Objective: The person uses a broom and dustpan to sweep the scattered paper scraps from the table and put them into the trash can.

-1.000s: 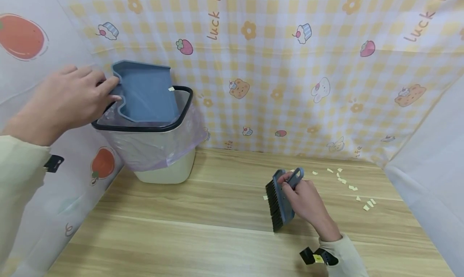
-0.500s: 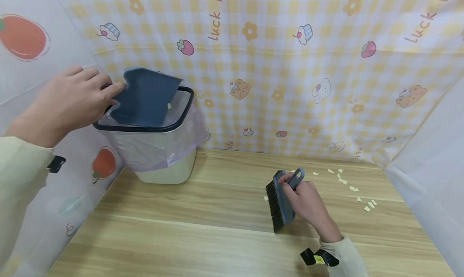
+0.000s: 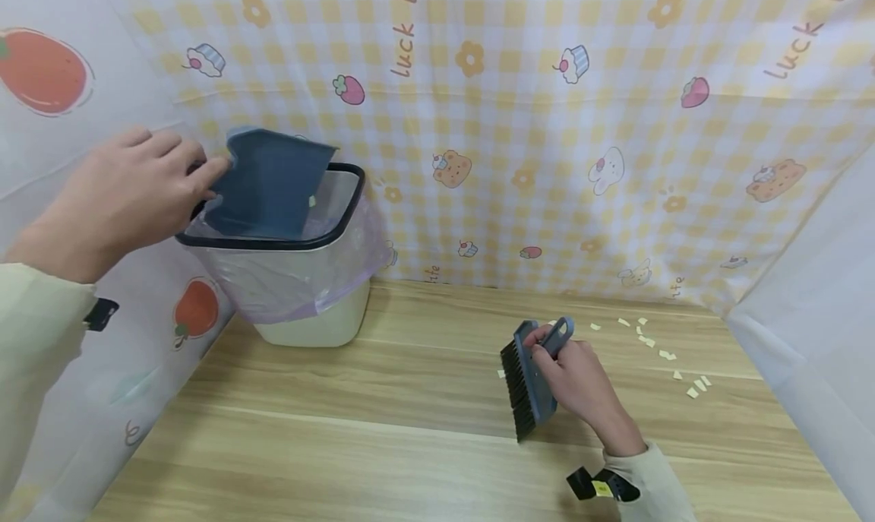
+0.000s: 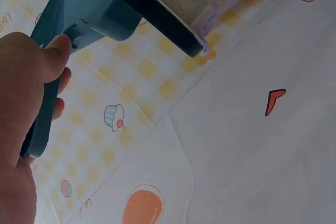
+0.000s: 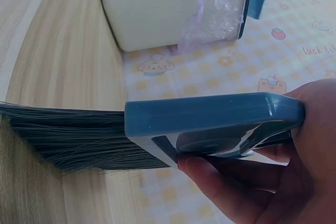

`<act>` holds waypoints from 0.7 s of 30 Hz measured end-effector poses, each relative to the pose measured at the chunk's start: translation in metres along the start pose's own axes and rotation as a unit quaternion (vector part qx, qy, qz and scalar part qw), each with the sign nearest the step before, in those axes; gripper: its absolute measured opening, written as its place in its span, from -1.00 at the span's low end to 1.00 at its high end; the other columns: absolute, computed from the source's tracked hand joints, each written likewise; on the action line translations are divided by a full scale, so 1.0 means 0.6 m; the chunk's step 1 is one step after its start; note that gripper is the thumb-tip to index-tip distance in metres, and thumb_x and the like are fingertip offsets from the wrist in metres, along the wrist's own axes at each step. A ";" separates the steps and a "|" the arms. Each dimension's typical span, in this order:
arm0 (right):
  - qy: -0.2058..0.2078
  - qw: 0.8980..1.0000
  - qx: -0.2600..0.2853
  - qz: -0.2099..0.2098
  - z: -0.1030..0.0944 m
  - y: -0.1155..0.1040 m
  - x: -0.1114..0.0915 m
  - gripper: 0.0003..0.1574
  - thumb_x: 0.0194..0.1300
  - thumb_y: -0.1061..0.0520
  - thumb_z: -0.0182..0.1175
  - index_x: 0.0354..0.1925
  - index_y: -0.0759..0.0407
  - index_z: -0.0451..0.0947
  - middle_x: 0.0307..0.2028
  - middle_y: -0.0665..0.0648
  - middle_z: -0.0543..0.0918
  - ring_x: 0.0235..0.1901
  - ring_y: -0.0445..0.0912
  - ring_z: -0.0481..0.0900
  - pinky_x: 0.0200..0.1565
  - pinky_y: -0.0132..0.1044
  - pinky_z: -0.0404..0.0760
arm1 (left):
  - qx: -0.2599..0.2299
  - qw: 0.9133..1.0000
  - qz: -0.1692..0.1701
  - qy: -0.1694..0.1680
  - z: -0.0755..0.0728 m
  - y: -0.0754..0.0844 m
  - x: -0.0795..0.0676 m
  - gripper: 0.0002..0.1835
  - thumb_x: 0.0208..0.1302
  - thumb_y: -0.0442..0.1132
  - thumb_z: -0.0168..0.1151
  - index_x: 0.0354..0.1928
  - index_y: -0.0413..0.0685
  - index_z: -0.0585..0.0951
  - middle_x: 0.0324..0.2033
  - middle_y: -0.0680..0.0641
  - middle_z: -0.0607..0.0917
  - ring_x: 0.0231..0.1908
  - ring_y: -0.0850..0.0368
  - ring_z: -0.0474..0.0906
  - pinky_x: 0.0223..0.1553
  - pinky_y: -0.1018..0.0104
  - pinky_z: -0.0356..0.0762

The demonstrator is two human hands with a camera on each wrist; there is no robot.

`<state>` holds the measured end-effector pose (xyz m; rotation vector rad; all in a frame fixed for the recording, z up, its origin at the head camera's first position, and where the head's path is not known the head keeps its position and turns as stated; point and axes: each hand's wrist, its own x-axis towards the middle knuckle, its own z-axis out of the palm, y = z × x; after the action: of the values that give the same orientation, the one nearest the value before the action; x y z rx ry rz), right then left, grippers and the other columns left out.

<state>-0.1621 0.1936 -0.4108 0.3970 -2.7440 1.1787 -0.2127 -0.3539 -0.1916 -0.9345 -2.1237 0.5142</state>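
Note:
My left hand point(image 3: 130, 191) grips the handle of a blue dustpan point(image 3: 270, 184), which is tipped steeply over the mouth of a trash bin point(image 3: 314, 328). A pale paper scrap point(image 3: 312, 201) shows right by the dustpan's edge, inside the bin's opening. In the left wrist view, fingers and thumb wrap the dustpan handle point(image 4: 44, 114). My right hand point(image 3: 581, 378) holds a blue hand brush point(image 3: 540, 385) low over the wooden table, its dark bristles point(image 5: 84, 140) pointing left. Another scrap point(image 3: 502, 374) lies beside the bristles.
Several small pale paper scraps point(image 3: 666, 355) are scattered on the wooden tabletop point(image 3: 410, 408) right of the brush. A clear purple-edged bag point(image 3: 287, 286) lines the bin under its black rim point(image 3: 321, 241). A checked cloth point(image 3: 519, 127) hangs behind, with white cloth at both sides.
The dustpan has turned over from its inner face showing to its dark underside, tipping into the bin. A scrap that was at its edge is now lower. The right hand and brush stay nearly still.

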 end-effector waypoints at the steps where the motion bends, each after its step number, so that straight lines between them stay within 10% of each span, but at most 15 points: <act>1: 0.000 1.000 0.001 -0.001 0.000 0.000 0.000 -0.72 0.62 0.23 0.10 0.03 0.21 0.75 -0.72 -0.17 0.23 -0.69 -0.27 0.08 -0.57 -0.30 0.27 | 0.000 1.000 0.001 -0.003 0.000 0.000 0.000 -0.38 0.05 -0.39 0.63 0.19 -0.41 0.65 -0.18 -0.48 0.68 -0.16 -0.44 0.65 -0.12 -0.28 0.63; 6: 0.000 1.000 0.005 -0.003 0.000 -0.001 -0.001 -0.72 0.63 0.22 0.10 0.03 0.21 0.75 -0.72 -0.17 0.24 -0.69 -0.28 0.09 -0.57 -0.30 0.28 | -0.008 1.000 0.006 0.008 0.001 0.000 0.004 -0.43 0.12 -0.38 0.57 0.18 -0.44 0.63 -0.23 -0.48 0.68 -0.23 -0.43 0.66 -0.15 -0.29 0.63; 10: -0.001 1.000 0.004 -0.006 0.000 -0.001 -0.001 -0.72 0.63 0.22 0.10 0.04 0.20 0.75 -0.71 -0.17 0.25 -0.69 -0.28 0.10 -0.55 -0.30 0.29 | -0.008 1.000 -0.009 0.023 0.001 0.002 0.006 -0.45 0.80 -0.05 -0.01 0.15 -0.56 0.57 -0.34 -0.50 0.65 -0.39 -0.41 0.66 -0.28 -0.30 0.66; 13: -0.002 1.000 0.003 -0.007 0.001 0.000 -0.001 -0.72 0.63 0.22 0.10 0.03 0.20 0.75 -0.71 -0.16 0.26 -0.68 -0.27 0.11 -0.55 -0.30 0.29 | -0.006 0.999 -0.021 0.026 0.000 0.003 0.005 -0.14 0.85 0.15 -0.45 0.11 -0.61 0.56 -0.39 -0.49 0.63 -0.44 -0.40 0.65 -0.37 -0.31 0.65; 17: -0.002 1.000 0.002 -0.005 0.000 0.000 -0.001 -0.73 0.62 0.23 0.11 0.03 0.20 0.75 -0.71 -0.15 0.27 -0.68 -0.27 0.12 -0.55 -0.29 0.30 | 0.002 1.000 -0.017 0.002 -0.006 0.004 0.000 -0.63 0.66 -0.25 0.19 0.16 -0.53 0.60 -0.30 -0.48 0.65 -0.33 -0.42 0.66 -0.29 -0.27 0.65; 21: -0.003 1.000 0.000 -0.006 0.000 0.000 -0.001 -0.73 0.62 0.23 0.10 0.03 0.20 0.75 -0.71 -0.15 0.29 -0.68 -0.27 0.13 -0.53 -0.29 0.32 | 0.007 1.000 -0.003 -0.016 -0.007 0.006 -0.003 -0.37 0.02 -0.53 0.56 0.23 -0.44 0.64 -0.16 -0.49 0.69 -0.17 -0.46 0.66 -0.07 -0.31 0.66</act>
<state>-0.1614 0.1937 -0.4112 0.4166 -2.7435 1.1763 -0.2071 -0.3526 -0.1919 -0.9183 -2.1482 0.5443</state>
